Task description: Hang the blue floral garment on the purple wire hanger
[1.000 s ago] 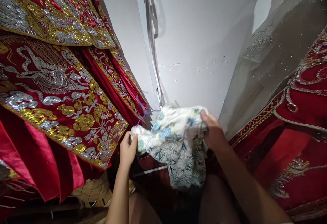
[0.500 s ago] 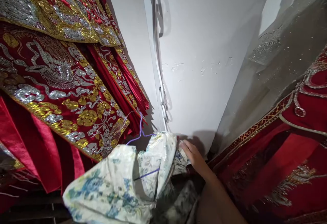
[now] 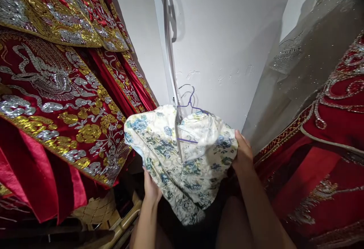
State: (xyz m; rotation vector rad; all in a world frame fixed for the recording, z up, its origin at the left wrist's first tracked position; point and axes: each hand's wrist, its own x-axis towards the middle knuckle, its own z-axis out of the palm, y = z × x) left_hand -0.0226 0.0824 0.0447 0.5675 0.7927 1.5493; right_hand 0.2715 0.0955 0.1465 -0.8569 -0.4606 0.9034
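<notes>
A cream blouse [image 3: 196,173] with blue and green flowers hangs on a purple clothes hanger [image 3: 190,104], its V-neck facing me. The hanger's hook points up in front of the wall, and its crossbar shows inside the neck opening. My right hand [image 3: 243,152] is closed on the blouse's right sleeve edge. Lower on the left, my left hand [image 3: 150,186] grips the side of the blouse, with its fingers partly hidden behind the cloth.
Red robes [image 3: 71,90] with gold and silver embroidery hang at the left. Another beaded red garment [image 3: 327,165] hangs at the right beside sheer grey fabric [image 3: 290,74]. A metal strip [image 3: 166,40] runs down the white wall [image 3: 222,33]. Bamboo-like poles [image 3: 126,220] lie at lower left.
The blouse has risen and spread out to face me, and the hanger has moved right and up. My left hand has come into view holding the blouse's side; my right hand has moved right.
</notes>
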